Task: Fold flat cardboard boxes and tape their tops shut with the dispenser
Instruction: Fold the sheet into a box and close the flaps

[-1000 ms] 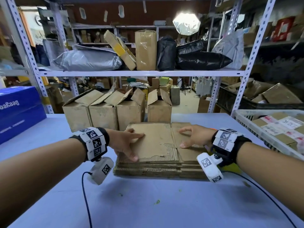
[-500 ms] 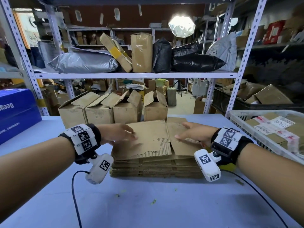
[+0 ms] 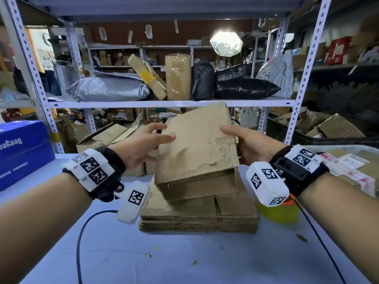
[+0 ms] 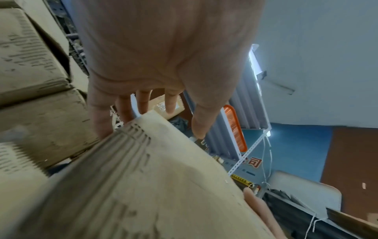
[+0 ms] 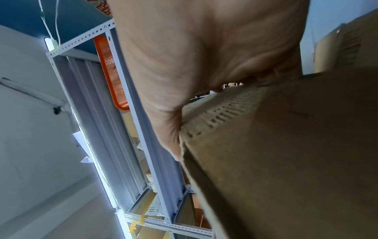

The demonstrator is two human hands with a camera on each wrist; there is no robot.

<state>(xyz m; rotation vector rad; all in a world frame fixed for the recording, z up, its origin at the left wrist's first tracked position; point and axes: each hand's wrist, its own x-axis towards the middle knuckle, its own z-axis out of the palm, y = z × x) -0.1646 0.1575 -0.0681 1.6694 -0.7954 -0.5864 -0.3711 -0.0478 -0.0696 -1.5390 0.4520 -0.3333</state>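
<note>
Nearest, at the lower centre of the head view, the pale blue tabletop (image 3: 184,261) is carrying a low stack of flattened brown corrugated cardboard boxes (image 3: 196,217), edges ragged. A yellow roll-shaped object (image 3: 276,213) is sitting just beside the stack's right end, half hidden under my right wrist; I cannot tell what it is.

Above the stack, mid-frame, I am holding one flattened brown cardboard box (image 3: 196,148) clear of the pile, tilted, its lower end gaping slightly open. My left hand (image 3: 141,146) is gripping its left edge, thumb lying across the near face and fingers (image 4: 124,110) reaching behind. My right hand (image 3: 252,144) is gripping the right edge, thumb on top, the edge wedged into the crook of the thumb in the right wrist view.

Behind the held box, a row of erected brown cartons with open flaps (image 3: 106,138) is standing at the table's far side. A dark blue printed carton (image 3: 22,150) is sitting at the left edge, a white plastic crate of labelled parcels (image 3: 348,167) at the right. Farthest, a grey metal shelf (image 3: 164,103) is bearing wrapped parcels and black bags.
</note>
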